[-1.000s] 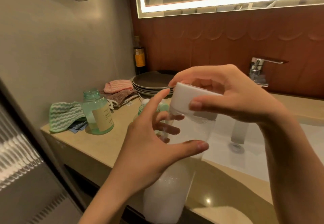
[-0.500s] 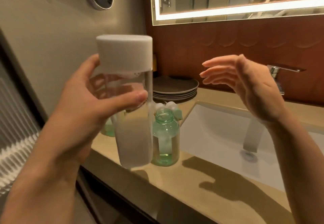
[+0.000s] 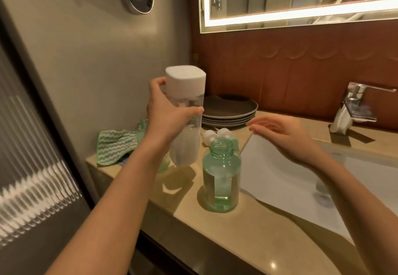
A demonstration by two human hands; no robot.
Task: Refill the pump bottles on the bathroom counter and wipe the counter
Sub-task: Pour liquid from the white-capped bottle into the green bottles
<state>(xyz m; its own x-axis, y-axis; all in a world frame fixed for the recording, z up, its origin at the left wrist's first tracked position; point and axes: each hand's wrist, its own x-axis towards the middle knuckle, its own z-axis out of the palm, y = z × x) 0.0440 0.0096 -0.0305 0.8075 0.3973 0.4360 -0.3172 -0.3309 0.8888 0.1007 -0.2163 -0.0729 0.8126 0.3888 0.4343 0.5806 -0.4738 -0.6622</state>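
A left hand (image 3: 170,113) holds a clear, white-capped refill bottle (image 3: 186,143) in the air, fingers wrapped round it, just left of an open green pump bottle (image 3: 221,180) standing on the counter (image 3: 215,231). The right hand (image 3: 286,137) hovers to the right of that bottle, fingers loose and empty. The refill bottle is probably being set down: lower it flat, clear of the open neck.

No writing can be read here. The clear bottle (image 3: 187,145) gripped in your left hand (image 3: 170,115) shows no legible print. The open green bottle (image 3: 221,167), below and left of your right hand (image 3: 286,137), wears a pale label (image 3: 221,185), seen only from behind through the bottle (its printed side faces away). A second green bottle (image 3: 142,128), behind your left hand, is mostly hidden.
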